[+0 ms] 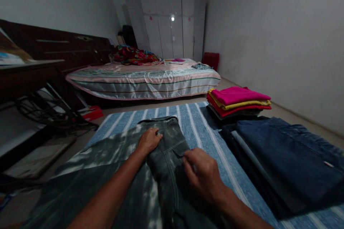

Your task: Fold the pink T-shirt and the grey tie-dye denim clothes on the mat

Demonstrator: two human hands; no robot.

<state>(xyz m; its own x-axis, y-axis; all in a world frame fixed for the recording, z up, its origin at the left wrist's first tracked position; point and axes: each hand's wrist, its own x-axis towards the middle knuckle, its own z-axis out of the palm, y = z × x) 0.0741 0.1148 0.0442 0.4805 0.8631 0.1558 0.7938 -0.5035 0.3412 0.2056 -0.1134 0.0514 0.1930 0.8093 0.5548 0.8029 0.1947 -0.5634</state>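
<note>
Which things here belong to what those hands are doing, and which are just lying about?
In the job:
grey-green trousers, touched by left hand and right hand
striped cloth
probably folded bright clothes and folded dark clothes

Just lying about, apparently:
patterned bedding on the bed
red item at left

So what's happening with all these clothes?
A person is handling dark grey-green trousers laid on a blue striped cloth. The left hand is on them just below the waistband; the right hand is curled at their right edge. Folded denim lies to the right, with a colourful folded stack beyond.
</note>
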